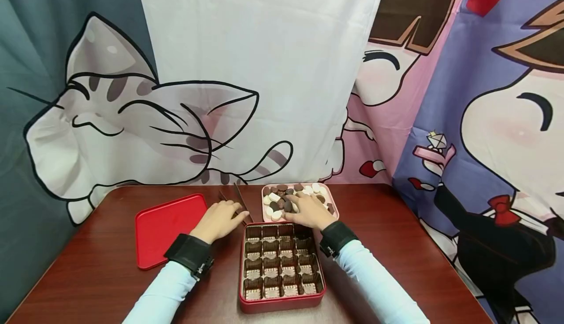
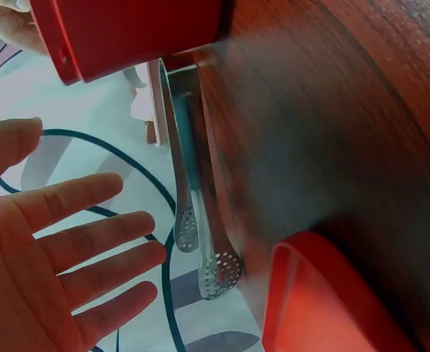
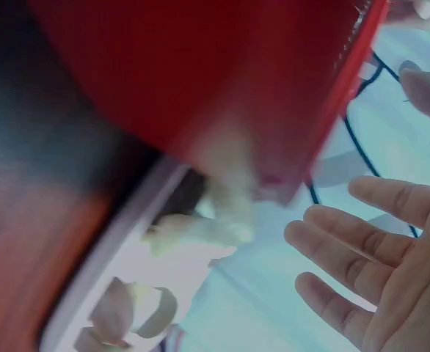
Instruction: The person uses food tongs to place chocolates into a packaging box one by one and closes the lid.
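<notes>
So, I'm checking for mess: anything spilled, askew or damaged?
Nothing looks spilled or damaged; the visible brown and white pieces sit in the pink tray. Only the red lid lies askew, turned at an angle to the red tin.

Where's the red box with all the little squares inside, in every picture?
Head: the red box is low, near the middle, squares showing.
Left wrist: the red box is at the top left, cut off by the edge.
Right wrist: the red box is at the top middle, big and blurry.
Shared landmark: the brown table, seen in all three.
</notes>
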Motion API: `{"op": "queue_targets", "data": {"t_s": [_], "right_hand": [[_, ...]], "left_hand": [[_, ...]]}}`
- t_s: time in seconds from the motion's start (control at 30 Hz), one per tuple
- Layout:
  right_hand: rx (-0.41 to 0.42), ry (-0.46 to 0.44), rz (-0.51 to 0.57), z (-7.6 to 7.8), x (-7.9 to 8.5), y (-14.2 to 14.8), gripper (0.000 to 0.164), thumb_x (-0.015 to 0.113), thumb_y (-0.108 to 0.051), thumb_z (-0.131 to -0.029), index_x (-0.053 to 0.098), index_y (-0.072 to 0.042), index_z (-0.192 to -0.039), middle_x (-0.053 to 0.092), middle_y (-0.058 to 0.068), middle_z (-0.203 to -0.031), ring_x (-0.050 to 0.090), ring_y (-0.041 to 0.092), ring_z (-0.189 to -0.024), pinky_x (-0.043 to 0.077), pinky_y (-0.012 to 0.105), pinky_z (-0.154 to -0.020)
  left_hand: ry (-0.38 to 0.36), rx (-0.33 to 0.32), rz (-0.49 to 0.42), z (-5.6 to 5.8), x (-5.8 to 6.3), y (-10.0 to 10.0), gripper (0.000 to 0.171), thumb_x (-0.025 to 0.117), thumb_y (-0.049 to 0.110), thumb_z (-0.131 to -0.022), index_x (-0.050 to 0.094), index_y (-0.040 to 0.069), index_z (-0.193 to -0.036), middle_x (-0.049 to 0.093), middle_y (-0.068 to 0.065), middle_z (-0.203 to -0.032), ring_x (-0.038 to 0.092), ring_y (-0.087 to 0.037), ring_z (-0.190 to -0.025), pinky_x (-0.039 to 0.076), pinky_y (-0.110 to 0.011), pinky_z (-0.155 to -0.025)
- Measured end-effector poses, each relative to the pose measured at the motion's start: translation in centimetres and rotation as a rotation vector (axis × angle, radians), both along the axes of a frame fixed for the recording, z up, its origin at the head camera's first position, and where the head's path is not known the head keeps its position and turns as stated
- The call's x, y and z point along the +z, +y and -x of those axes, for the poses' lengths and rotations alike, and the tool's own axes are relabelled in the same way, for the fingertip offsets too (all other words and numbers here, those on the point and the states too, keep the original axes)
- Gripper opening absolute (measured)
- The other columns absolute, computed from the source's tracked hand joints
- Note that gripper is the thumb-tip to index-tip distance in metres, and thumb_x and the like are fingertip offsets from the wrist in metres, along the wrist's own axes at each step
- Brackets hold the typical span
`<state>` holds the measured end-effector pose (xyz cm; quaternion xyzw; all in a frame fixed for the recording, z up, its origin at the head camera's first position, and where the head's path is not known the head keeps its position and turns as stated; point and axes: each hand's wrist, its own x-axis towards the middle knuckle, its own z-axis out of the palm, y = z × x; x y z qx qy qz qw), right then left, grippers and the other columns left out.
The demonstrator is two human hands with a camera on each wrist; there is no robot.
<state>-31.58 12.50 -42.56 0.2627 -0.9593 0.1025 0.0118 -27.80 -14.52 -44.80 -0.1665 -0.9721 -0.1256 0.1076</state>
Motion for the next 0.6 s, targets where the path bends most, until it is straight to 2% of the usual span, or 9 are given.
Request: {"op": "queue_targets", "data": {"t_s": [0.1,0.27,0.4,0.5,0.6], "right_hand": [[-0.001,0.006,-0.02,0.1,1.4,-0.8,0.054,0.061,-0.047,-0.087,0.057,-0.017,-0.132,0.057,0.012,-0.13,0.061,0.032,-0.112,0.046,0.049,-0.097],[0.019,0.036,-0.023,0.2,4.0,-2.8,0.041,0.063,-0.037,-0.086,0.064,-0.017,-0.122,0.061,0.005,-0.112,0.062,0.021,-0.095,0.051,0.038,-0.084],[0.058,0.082,-0.048,0.4,5.4,-4.9,0.026,0.063,-0.036,-0.086,0.07,-0.018,-0.103,0.063,0.002,-0.104,0.062,0.019,-0.091,0.051,0.036,-0.081],[0.065,0.08,-0.079,0.6,5.6,-6.6,0.026,0.064,-0.039,-0.087,0.071,-0.018,-0.1,0.064,0.001,-0.103,0.064,0.02,-0.088,0.051,0.034,-0.078],[0.037,0.029,-0.097,1.0,5.1,-8.1,0.033,0.065,-0.042,-0.086,0.07,-0.016,-0.106,0.066,0.001,-0.107,0.066,0.02,-0.09,0.052,0.033,-0.08]], "left_hand": [[0.024,-0.012,-0.019,-0.1,0.4,-0.3,0.039,0.055,0.039,-0.093,0.069,0.006,-0.108,0.069,-0.014,-0.105,0.065,-0.033,-0.1,0.05,-0.047,-0.09],[0.034,-0.002,-0.087,-0.3,1.5,-0.7,0.033,0.056,0.034,-0.093,0.068,0.007,-0.109,0.068,-0.014,-0.11,0.062,-0.032,-0.105,0.049,-0.047,-0.092],[0.022,0.022,-0.179,-0.6,1.9,-0.8,0.03,0.056,0.031,-0.093,0.068,0.009,-0.11,0.067,-0.012,-0.111,0.062,-0.03,-0.105,0.05,-0.048,-0.09],[-0.027,0.024,-0.28,-1.0,1.5,-0.7,0.031,0.055,0.031,-0.095,0.067,0.009,-0.114,0.067,-0.011,-0.114,0.062,-0.029,-0.108,0.05,-0.048,-0.09],[-0.099,0.016,-0.404,-1.3,0.5,-0.5,0.032,0.054,0.031,-0.096,0.066,0.01,-0.116,0.067,-0.01,-0.117,0.061,-0.029,-0.112,0.049,-0.048,-0.092]]}}
